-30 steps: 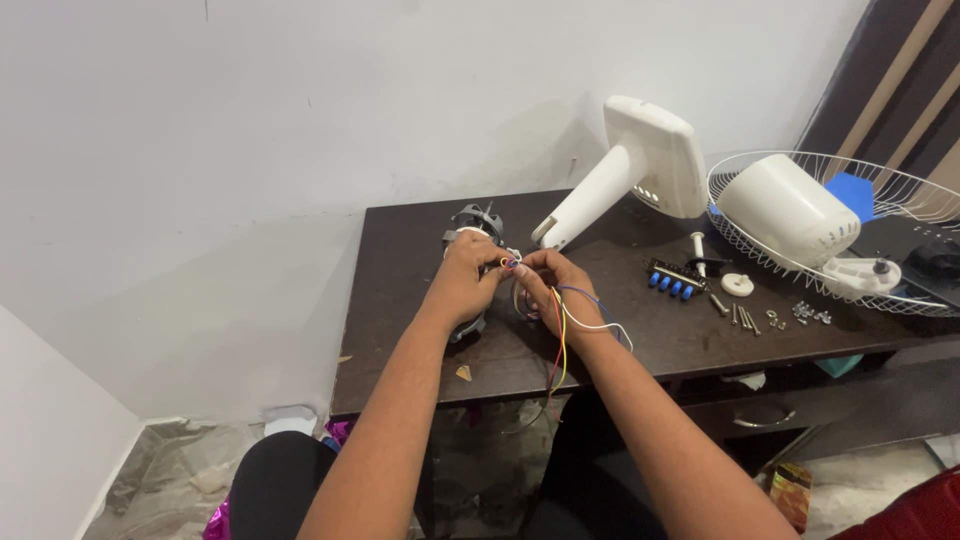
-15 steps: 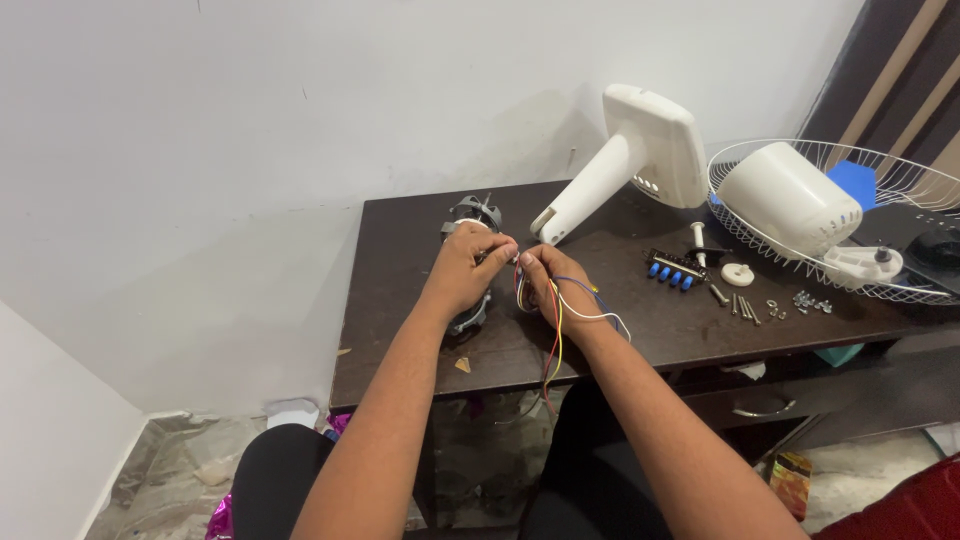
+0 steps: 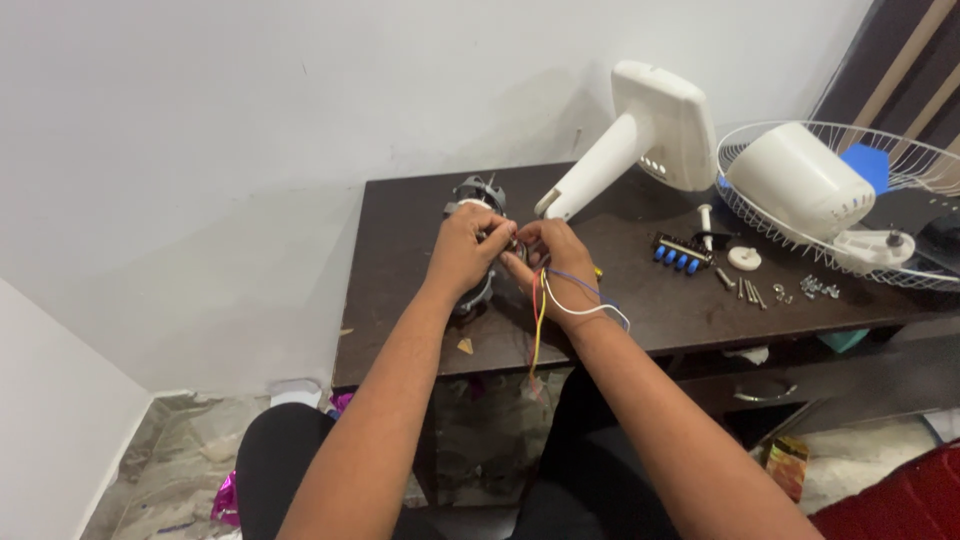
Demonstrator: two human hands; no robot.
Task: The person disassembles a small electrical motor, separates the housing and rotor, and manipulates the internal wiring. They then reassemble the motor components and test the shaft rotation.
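Both hands, left and right, grip the motor's wires near the table's front edge.

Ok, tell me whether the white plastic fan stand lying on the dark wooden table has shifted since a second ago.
No. The white plastic fan stand lies between the motor and the wire fan guard, as before; only the camera shifted.

The motor is dull grey metal, its wires smooth coloured plastic, the bench dark matt wood, the fan housing glossy white plastic, the guard thin white wire.
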